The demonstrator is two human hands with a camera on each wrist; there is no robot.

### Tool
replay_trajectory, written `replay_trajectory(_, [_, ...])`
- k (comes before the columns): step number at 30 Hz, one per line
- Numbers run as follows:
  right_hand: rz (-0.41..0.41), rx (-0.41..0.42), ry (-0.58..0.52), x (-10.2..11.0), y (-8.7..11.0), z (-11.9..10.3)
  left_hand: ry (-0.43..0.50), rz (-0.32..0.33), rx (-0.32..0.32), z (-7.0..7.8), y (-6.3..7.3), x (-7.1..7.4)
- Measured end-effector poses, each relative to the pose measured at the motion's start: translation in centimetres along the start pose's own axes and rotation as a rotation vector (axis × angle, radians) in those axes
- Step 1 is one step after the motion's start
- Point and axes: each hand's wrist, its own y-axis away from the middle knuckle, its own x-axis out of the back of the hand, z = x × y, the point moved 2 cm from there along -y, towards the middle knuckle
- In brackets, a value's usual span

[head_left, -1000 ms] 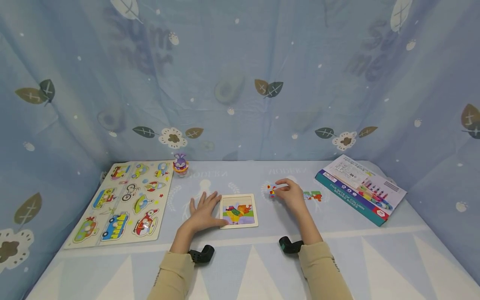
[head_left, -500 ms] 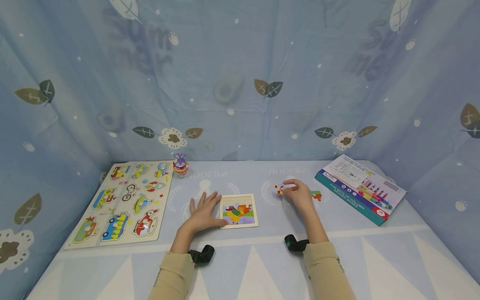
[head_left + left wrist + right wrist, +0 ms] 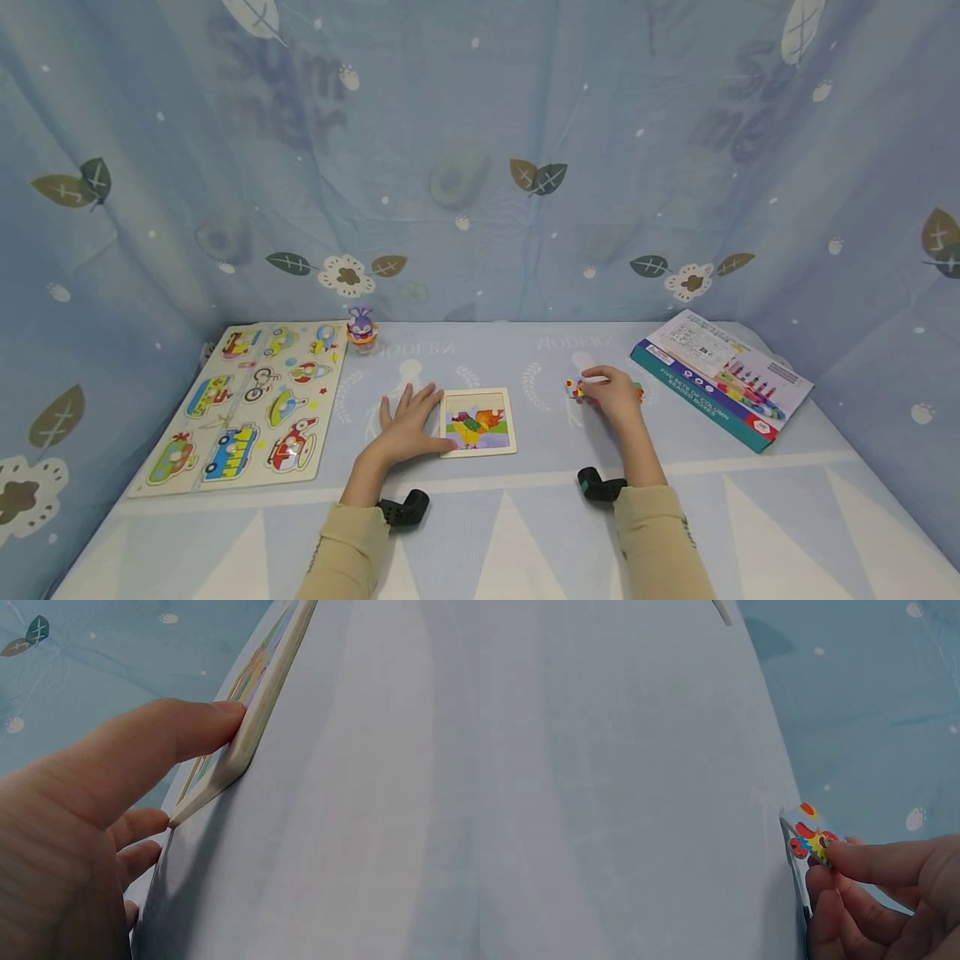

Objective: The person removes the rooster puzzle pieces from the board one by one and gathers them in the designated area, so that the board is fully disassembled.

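Head view: left hand point(image 3: 403, 430) spread wide, touching square wooden frame point(image 3: 512, 422); right hand point(image 3: 617, 397) pinches flat, bright-printed puzzle piece point(image 3: 575, 390).

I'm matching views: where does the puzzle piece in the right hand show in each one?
Head: puzzle piece right of centre, lower half, at the fingertips of the right hand.
Left wrist: not in it.
Right wrist: right of centre, below the middle.
Shared landmark: blue pawprint curtain.

"BEADED BOXES" on box point(image 3: 722, 379), "MODERN" on tablecloth point(image 3: 480, 358)
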Motion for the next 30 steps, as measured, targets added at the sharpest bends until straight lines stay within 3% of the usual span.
replay_trajectory(14, [0.064,-0.02,0.099,0.69,-0.24,0.52,0.002,-0.009,-0.005,0.35,0.05,0.34])
replay_trajectory(30, [0.1,-0.016,0.092,0.86,-0.45,0.62,0.006,-0.012,0.001,0.32,0.01,0.33])
